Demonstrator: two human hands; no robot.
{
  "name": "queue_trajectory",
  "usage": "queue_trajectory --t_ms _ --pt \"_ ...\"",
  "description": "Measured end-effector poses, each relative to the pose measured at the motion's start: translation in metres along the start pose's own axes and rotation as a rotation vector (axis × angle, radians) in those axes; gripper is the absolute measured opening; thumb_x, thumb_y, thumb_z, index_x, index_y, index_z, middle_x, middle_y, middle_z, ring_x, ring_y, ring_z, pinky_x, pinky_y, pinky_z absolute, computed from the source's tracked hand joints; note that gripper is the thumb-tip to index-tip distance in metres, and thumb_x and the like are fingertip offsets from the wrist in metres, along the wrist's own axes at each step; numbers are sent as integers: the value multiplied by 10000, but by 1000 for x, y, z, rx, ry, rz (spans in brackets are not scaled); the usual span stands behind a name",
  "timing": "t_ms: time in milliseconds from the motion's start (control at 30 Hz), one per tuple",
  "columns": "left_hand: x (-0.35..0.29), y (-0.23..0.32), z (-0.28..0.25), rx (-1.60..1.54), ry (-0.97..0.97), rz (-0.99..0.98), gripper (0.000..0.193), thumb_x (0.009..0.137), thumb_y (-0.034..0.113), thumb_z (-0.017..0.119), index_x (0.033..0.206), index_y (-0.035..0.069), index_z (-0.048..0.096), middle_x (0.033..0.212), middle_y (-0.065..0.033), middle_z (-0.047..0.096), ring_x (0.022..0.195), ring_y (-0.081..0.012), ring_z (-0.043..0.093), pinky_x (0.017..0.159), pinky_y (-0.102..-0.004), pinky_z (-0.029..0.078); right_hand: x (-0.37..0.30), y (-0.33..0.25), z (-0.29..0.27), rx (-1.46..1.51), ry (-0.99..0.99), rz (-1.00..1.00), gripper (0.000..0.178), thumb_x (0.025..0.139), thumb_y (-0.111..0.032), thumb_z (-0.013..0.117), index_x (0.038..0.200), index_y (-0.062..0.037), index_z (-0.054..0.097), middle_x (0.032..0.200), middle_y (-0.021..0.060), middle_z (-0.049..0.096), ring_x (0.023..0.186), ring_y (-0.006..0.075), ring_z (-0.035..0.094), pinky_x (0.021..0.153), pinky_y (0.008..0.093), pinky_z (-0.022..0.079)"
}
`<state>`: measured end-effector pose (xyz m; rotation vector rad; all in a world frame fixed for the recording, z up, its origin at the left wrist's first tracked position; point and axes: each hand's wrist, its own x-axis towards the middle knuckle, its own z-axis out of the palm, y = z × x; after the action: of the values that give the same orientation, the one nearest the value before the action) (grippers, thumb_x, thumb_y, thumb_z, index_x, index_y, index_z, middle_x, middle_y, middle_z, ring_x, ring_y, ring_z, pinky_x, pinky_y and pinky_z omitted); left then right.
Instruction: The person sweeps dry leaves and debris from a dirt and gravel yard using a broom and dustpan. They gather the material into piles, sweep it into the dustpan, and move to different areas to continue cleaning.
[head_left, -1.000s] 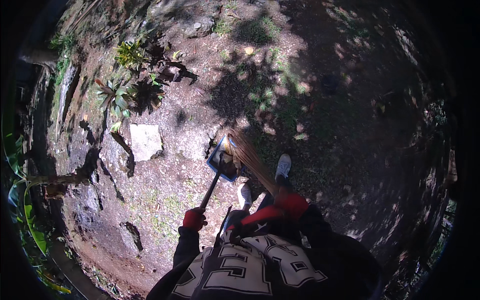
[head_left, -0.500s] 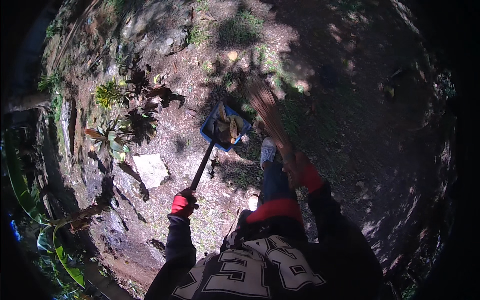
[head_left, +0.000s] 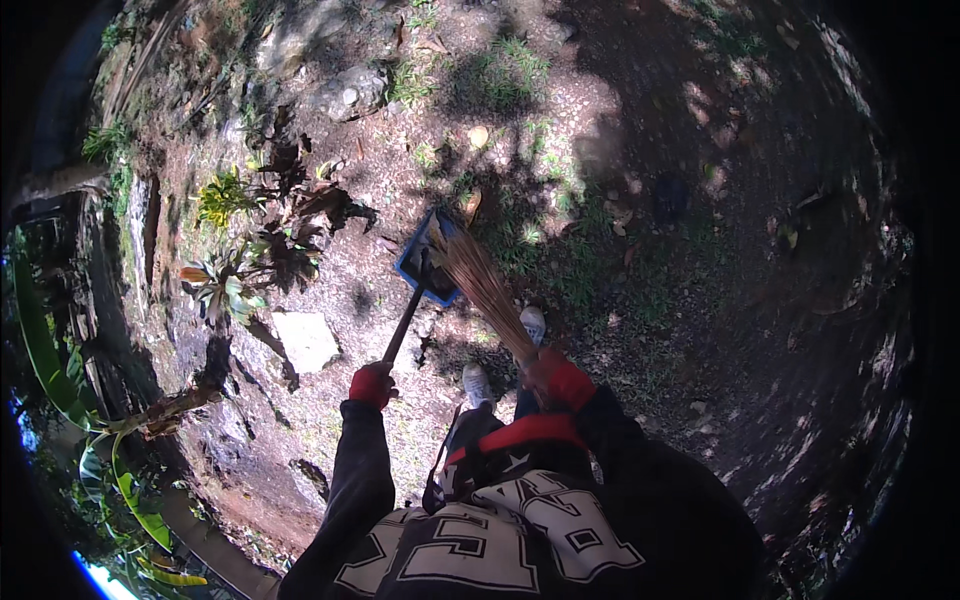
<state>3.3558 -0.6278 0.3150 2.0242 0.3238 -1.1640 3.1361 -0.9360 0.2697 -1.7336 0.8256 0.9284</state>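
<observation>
My left hand (head_left: 373, 384) is closed round the dark handle of a blue dustpan (head_left: 405, 266), whose pan lies out ahead of me at ground level. In my right hand (head_left: 548, 374) is a broom of thin brown bristles (head_left: 483, 283), gripped near its bound end. The bristles reach forward and left, and their tips cover the right side of the pan. Part of what lies in the pan is hidden by them. A yellowish-brown dry leaf (head_left: 472, 207) shows just beyond the pan, by the bristle tips.
A pale flat slab (head_left: 306, 341) lies on the ground left of the dustpan. Leafy plants (head_left: 226, 196) grow beyond it, and a stone (head_left: 352, 94) sits farther off. My shoes (head_left: 477, 384) stand close behind the broom. Banana-like leaves (head_left: 45, 345) rise at far left.
The broom has swung left, from beside the dustpan to over its right side, and my right hand has moved left with it. One foot now shows farther forward on the left.
</observation>
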Motion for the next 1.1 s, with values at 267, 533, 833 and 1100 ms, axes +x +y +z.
queue_trajectory --t_ms 267,533,833,1100 --pt "9 -9 17 -441 4 -232 194 872 120 506 995 -26 544 619 -29 414 501 -142 413 461 -313 400 -31 -47 -54 264 318 -2 404 608 -190 733 912 14 561 797 165 622 724 278 627 641 388 495" --pt "17 -8 -17 -59 -53 4 286 818 -83 497 1100 -63 543 763 -98 520 597 -164 520 480 -305 461 30 -83 -29 -33 5 6 345 645 -208 682 933 -26 626 878 210 643 848 365 625 761 419 509" --pt "14 -28 -65 -228 -113 -61 253 862 53 500 1092 -43 542 665 -62 518 543 -147 519 480 -301 483 -80 -124 -21 59 176 1 571 615 -182 720 1112 -1 503 942 221 618 875 351 620 748 420 503" --pt "-47 -66 -131 -398 -29 -136 294 817 -52 523 1110 -33 524 731 -58 547 575 -142 558 475 -279 481 8 -199 -65 -143 281 -226 505 617 -194 697 1048 15 539 902 223 618 851 369 614 735 422 498"
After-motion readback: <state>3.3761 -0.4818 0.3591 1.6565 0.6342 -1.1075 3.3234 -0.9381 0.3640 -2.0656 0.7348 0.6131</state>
